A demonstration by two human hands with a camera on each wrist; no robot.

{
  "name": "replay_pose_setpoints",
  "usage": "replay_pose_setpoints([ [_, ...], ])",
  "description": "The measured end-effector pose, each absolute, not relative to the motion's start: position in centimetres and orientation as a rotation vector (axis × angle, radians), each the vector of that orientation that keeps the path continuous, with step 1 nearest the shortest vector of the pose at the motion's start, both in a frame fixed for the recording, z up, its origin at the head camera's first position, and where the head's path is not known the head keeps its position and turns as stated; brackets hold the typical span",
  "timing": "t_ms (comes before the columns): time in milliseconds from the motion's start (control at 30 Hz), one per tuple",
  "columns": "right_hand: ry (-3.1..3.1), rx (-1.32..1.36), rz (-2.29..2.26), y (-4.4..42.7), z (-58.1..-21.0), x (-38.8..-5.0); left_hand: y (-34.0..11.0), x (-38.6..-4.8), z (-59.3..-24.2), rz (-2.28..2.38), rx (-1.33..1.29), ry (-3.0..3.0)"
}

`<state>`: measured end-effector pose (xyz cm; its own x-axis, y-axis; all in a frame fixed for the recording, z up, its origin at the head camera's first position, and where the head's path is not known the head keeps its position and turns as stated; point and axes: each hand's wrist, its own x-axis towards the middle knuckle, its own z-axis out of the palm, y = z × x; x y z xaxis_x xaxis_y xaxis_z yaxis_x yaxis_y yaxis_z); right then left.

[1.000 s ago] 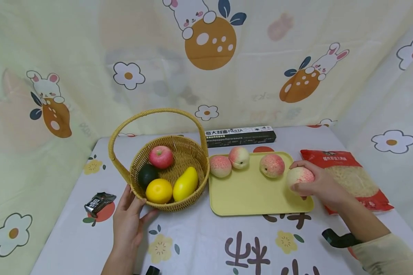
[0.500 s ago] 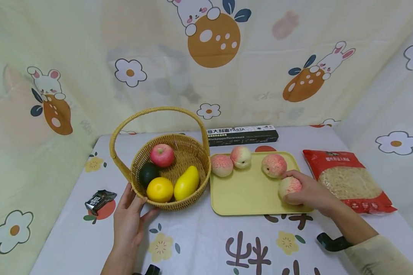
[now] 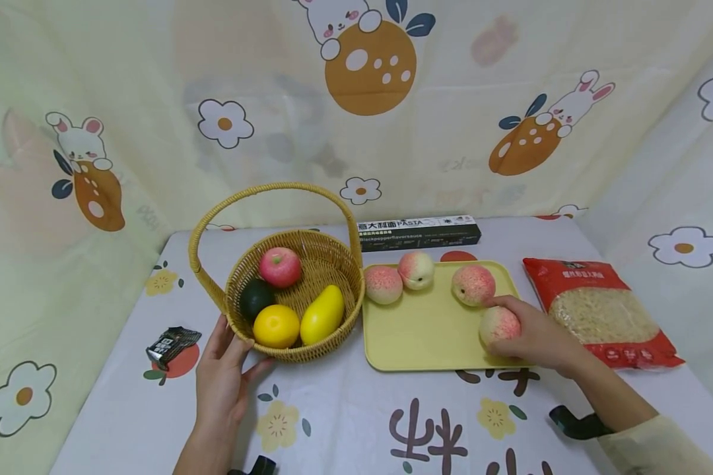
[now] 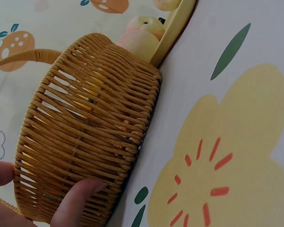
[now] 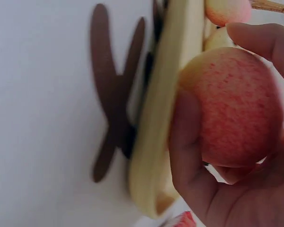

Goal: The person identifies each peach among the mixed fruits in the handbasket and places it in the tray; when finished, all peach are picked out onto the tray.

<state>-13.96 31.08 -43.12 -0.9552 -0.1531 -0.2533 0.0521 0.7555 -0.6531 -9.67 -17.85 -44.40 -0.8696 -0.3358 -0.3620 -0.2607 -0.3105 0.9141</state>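
Observation:
My right hand (image 3: 537, 335) holds a pale pink-speckled peach (image 3: 499, 325) at the right end of the yellow tray (image 3: 428, 336). In the right wrist view the thumb and fingers curl round that peach (image 5: 236, 109). Several other peaches lie along the tray's back part, one peach (image 3: 473, 285) close to my fingers. To the left, my left hand (image 3: 222, 379) holds the front left side of a wicker basket (image 3: 327, 247); its thumb (image 4: 78, 201) presses the woven wall. Inside are a red apple (image 3: 280, 267), a dark green avocado (image 3: 255, 299), an orange (image 3: 276, 326) and a yellow mango (image 3: 322, 315).
A black pasta box (image 3: 418, 234) stands behind the tray. On the right lies a red bag of pasta (image 3: 606, 313). A small black packet (image 3: 172, 346) sits left of the basket, whose tall handle (image 3: 273, 188) arches above it. Patterned cloth (image 3: 273, 132) surrounds the table.
My right hand has moved left and slightly down with the peach, from the tray's right edge to further over the tray. It hardly moved in the last half second. My left hand stays at the basket.

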Motion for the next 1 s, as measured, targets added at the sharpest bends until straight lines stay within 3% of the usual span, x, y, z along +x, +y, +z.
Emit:
replay_pose_setpoints([
  [300,2.631,-0.080,-1.087,31.6,-41.6,-13.0,-17.9,-9.7,-44.3,-2.380,0.772,-1.809],
  [1000,2.648,0.084,-1.261,34.5,-41.8,-9.9,-17.8,-9.7,-44.6,-2.388,0.770,-1.793],
])
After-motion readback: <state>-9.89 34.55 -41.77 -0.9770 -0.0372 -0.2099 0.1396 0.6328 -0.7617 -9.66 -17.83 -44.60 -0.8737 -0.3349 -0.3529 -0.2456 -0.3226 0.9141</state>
